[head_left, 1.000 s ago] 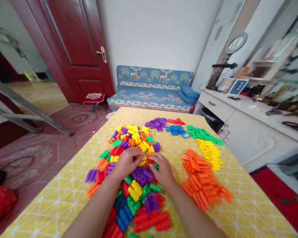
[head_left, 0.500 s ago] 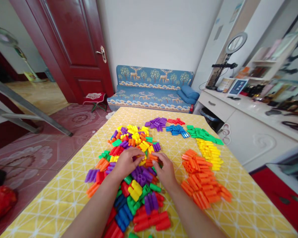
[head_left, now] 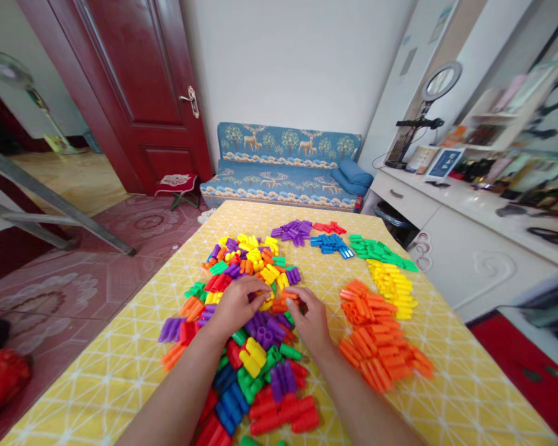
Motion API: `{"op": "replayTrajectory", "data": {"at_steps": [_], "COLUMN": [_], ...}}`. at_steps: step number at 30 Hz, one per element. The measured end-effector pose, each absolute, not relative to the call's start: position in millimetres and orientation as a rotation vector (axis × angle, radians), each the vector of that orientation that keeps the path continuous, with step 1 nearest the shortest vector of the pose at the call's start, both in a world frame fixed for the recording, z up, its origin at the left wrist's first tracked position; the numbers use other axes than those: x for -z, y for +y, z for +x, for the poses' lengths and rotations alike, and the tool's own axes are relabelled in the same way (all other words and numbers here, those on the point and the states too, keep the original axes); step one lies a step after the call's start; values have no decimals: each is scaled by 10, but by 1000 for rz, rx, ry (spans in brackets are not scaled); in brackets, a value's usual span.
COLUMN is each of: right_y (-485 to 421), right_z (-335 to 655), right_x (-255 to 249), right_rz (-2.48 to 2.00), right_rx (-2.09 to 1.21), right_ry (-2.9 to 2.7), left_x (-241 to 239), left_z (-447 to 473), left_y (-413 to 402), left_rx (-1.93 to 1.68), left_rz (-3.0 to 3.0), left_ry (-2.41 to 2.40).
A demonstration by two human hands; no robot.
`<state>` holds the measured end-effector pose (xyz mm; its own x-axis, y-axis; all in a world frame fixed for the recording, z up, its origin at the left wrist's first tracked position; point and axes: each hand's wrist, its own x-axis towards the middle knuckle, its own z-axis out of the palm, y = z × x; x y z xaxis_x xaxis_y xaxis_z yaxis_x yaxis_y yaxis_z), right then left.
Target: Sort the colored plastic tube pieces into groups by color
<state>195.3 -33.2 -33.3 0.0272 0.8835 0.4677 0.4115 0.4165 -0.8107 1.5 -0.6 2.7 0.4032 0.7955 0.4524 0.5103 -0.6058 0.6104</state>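
- Left hand (head_left: pixel 236 305) palm-down on the mixed block pile (head_left: pixel 253 356) at mid-table, fingers curled; hold on any block not discernible.
- Right hand (head_left: pixel 312 319) palm-down just beside it, fingers bent, tips touching an orange block (head_left: pixel 284 297) in the pile; grasp not confirmable.
- Sorted orange pile (head_left: pixel 381 341) near the right hand, on the yellow tablecloth (head_left: pixel 446 384).
- Yellow pile (head_left: pixel 393 282), green pile (head_left: pixel 381 251), blue pile (head_left: pixel 330 243), purple pile (head_left: pixel 292 230) and red pile (head_left: pixel 329 227) towards the far edge.

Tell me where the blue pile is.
Head view: the blue pile lies right of centre, far across the table, between the purple pile and green pile.
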Motion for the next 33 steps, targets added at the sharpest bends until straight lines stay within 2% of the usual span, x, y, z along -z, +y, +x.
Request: {"op": "replayTrajectory", "data": {"at_steps": [33], "right_y": [-357], "right_z": [1943], "right_x": [311], "right_rz": [-1229], "right_rx": [-662], "right_ry": [-1481], "left_x": [-15], "left_z": [13], "left_y": [-1], "left_rx": [-1025], "left_rz": [2275], "left_ry": [1107]}}
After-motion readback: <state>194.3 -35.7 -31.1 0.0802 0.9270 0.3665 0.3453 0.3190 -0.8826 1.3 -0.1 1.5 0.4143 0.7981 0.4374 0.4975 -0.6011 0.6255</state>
